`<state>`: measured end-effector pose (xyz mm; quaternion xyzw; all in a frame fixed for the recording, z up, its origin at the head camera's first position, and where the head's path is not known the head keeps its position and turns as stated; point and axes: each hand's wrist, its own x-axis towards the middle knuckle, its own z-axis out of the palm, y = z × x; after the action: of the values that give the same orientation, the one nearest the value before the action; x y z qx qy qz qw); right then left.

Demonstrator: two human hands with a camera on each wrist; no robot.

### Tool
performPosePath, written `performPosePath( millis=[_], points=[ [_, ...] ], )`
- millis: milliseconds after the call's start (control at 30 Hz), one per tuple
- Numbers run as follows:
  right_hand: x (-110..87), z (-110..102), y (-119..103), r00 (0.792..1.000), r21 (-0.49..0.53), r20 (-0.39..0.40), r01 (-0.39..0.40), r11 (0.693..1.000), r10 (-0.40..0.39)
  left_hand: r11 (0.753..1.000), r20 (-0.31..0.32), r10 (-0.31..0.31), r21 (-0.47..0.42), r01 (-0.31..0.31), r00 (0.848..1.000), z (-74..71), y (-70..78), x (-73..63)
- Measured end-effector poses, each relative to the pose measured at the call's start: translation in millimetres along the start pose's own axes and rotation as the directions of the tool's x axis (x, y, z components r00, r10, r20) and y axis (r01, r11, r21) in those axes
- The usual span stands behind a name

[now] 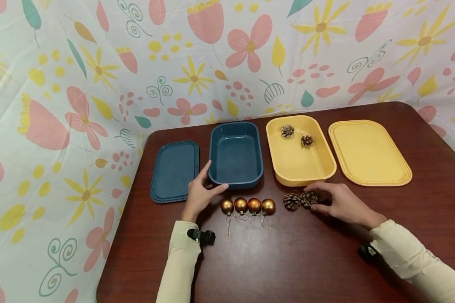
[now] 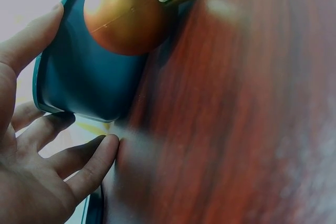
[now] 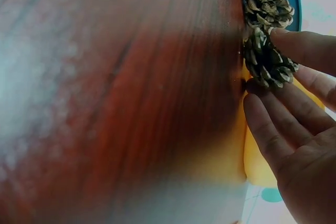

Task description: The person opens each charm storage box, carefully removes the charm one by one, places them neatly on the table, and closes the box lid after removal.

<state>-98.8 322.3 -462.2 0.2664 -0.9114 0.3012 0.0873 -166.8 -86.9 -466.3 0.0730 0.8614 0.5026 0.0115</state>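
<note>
In the head view my left hand (image 1: 199,195) rests at the near left corner of the blue container (image 1: 260,170), fingers extended. Its thumb touches the rim in the left wrist view. My right hand (image 1: 343,203) pinches a pine cone (image 1: 309,199) between thumb and fingers, just before the yellow container (image 1: 303,183). Beside it on the table lies another pine cone (image 1: 291,202), close against the held one. Two more pine cones, one at the back (image 1: 287,131) and one further right (image 1: 306,140), lie inside the yellow container.
Several gold and copper ball ornaments (image 1: 241,205) with strings lie in a row before the blue container. A blue lid (image 1: 175,171) is at the left, a yellow lid (image 1: 370,152) at the right. Behind the dark wooden table (image 1: 265,261) hangs a flowered cloth (image 1: 193,80).
</note>
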Motion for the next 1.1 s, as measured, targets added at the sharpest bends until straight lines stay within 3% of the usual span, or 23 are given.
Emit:
performPosePath(
  millis=[133,367,1100],
  points=[
    [-0.2,0.4,-0.1,1.0,-0.025,-0.006,-0.015,1.0,0.015,1.0,0.0,0.006,-0.006,-0.006,1.0,0.3,0.5,0.3],
    [-1.1,0.9,-0.7,1.0,0.021,0.021,-0.019,1.0,0.019,1.0,-0.001,0.004,-0.007,-0.004,1.0,0.5,1.1,0.6],
    [-0.5,-1.7,-1.2,0.999,-0.012,0.032,0.043,0.999,-0.042,1.0,-0.004,0.003,-0.008,-0.003,1.0,0.0,-0.4,0.5]
  ],
)
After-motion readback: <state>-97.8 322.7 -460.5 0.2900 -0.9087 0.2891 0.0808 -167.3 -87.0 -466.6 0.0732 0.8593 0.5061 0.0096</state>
